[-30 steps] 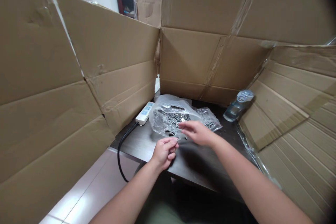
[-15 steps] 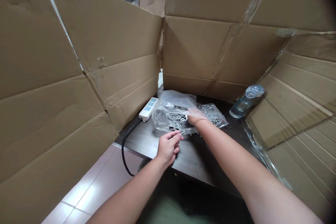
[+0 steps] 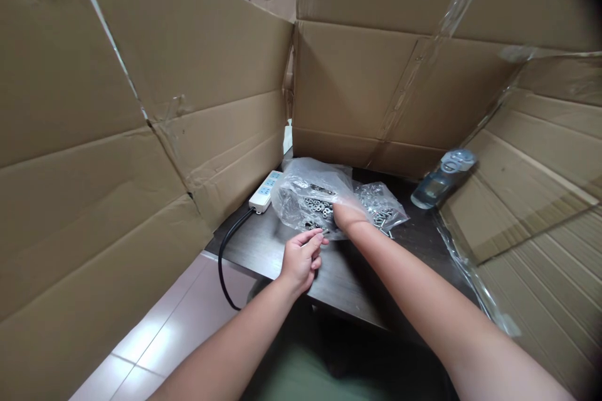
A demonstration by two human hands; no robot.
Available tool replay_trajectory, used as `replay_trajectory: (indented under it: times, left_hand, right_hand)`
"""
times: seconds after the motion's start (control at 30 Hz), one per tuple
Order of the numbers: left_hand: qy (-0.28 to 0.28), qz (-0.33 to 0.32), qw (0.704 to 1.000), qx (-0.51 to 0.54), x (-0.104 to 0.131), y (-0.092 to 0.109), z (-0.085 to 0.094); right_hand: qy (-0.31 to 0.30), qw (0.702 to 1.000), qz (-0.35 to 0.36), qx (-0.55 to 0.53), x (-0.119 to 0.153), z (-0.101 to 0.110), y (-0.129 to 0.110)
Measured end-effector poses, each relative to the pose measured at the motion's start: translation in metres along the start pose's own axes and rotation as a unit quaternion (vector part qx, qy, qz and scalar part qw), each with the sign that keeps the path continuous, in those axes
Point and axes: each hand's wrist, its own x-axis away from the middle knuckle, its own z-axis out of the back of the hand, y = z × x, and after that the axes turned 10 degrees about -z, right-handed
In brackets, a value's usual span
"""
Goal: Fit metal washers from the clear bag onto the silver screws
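Note:
My left hand (image 3: pixel 302 261) is closed in a pinch above the table's front edge, with a slim metal screw (image 3: pixel 324 233) between thumb and forefinger. Only the screw's end shows. My right hand (image 3: pixel 348 214) reaches into the mouth of a clear plastic bag (image 3: pixel 291 207); its fingers are hidden by the bag and the hand itself. Many small metal nuts and washers (image 3: pixel 320 207) lie in the bag beside that hand. Just right of my wrist rests a second clear bag (image 3: pixel 376 195), with screws (image 3: pixel 383 218) spilling toward its opening.
A white power strip (image 3: pixel 266 192) with a black cable (image 3: pixel 222 263) lies left of the bags. To the right, a clear bottle (image 3: pixel 439 182) stands by the cardboard wall (image 3: pixel 531 182). Cardboard panels (image 3: pixel 226 75) surround the dark table (image 3: pixel 263 257).
My right hand has shifted slightly left and deeper into the bag, so more screws show beside the wrist. My left hand keeps its pinch on the screw, nearly in place.

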Motion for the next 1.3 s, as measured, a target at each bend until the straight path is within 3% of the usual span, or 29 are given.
replay_trajectory:
  times: [0.13,0.27,0.33,0.4,0.5,0.67,0.77,0.93,1.07,1.17,1.23,1.3]
  left_hand:
    - [0.017,-0.015,1.0,-0.007,0.0,-0.001,-0.002]
    - [0.062,-0.044,0.997,-0.026,-0.002,-0.004,-0.004]
    - [0.071,-0.053,0.995,-0.039,-0.002,-0.005,-0.005]
    - [0.067,-0.057,0.995,-0.053,-0.002,-0.006,-0.005]
    - [0.059,-0.056,0.994,-0.072,-0.001,-0.008,-0.005]
    - [0.049,-0.056,0.993,-0.096,0.0,-0.01,-0.003]
    - [0.055,-0.051,0.994,-0.085,0.0,-0.01,-0.004]
    - [0.039,-0.032,0.998,-0.035,-0.002,-0.007,-0.003]
    - [0.014,-0.012,1.0,0.011,-0.002,-0.003,-0.001]
    - [0.005,0.0,0.999,0.032,-0.002,-0.001,0.001]
    - [0.006,0.001,1.0,0.031,-0.003,-0.001,0.001]
    - [0.005,-0.004,1.0,0.019,-0.003,-0.002,0.001]
  right_hand:
    - [0.0,0.998,-0.024,-0.054,0.012,0.007,0.004]
    - [-0.005,0.982,0.019,-0.188,0.05,0.005,0.01]
    - [-0.056,0.902,0.014,-0.429,0.073,0.0,0.01]
    - [-0.069,0.835,0.0,-0.546,0.091,-0.003,0.008]
    - [-0.037,0.814,-0.018,-0.58,0.106,-0.005,0.003]
    - [0.035,0.836,-0.014,-0.547,0.113,-0.009,0.0]
    - [0.091,0.863,0.031,-0.496,0.115,-0.013,0.0]
    - [0.157,0.875,0.124,-0.442,0.118,-0.016,-0.002]
    - [0.157,0.881,0.161,-0.416,0.122,-0.015,-0.001]
    - [0.132,0.89,0.17,-0.402,0.114,-0.002,0.004]
    - [0.111,0.91,0.16,-0.365,0.099,0.012,0.005]
    - [0.064,0.953,0.113,-0.272,0.075,0.025,0.002]
